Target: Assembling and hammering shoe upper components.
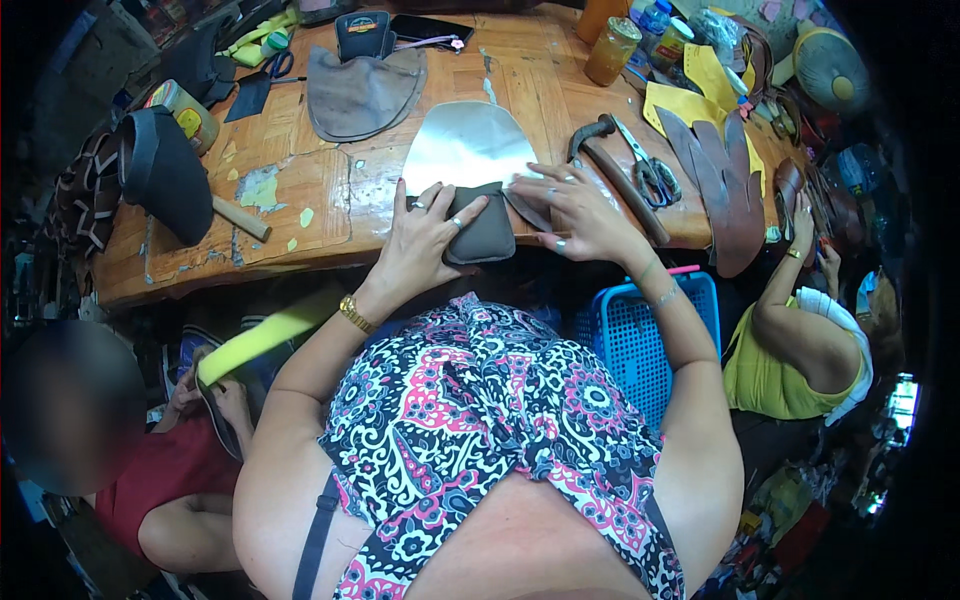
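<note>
A dark grey-brown padded leather piece point(482, 232) lies at the table's front edge, its upper part over a shiny silver sheet point(468, 140) with a rounded far end. Fingers of my left hand point(432, 232) press on its left side from above, and the thumb is hidden near its lower edge. My right hand point(578, 212) is at the right, fingers stretched out near the piece's upper right corner. Under that hand shows part of another dark flap point(530, 212). A hammer point(622, 185) and scissors point(650, 168) lie right of my right hand.
Brown leather pieces point(722, 190) and yellow sheets point(705, 80) lie at the right, jars point(612, 52) at the back. Left stands a black shoe upper point(165, 175). A blue basket point(632, 345) is below the edge. People work at both sides; one holds a yellow strip point(265, 340).
</note>
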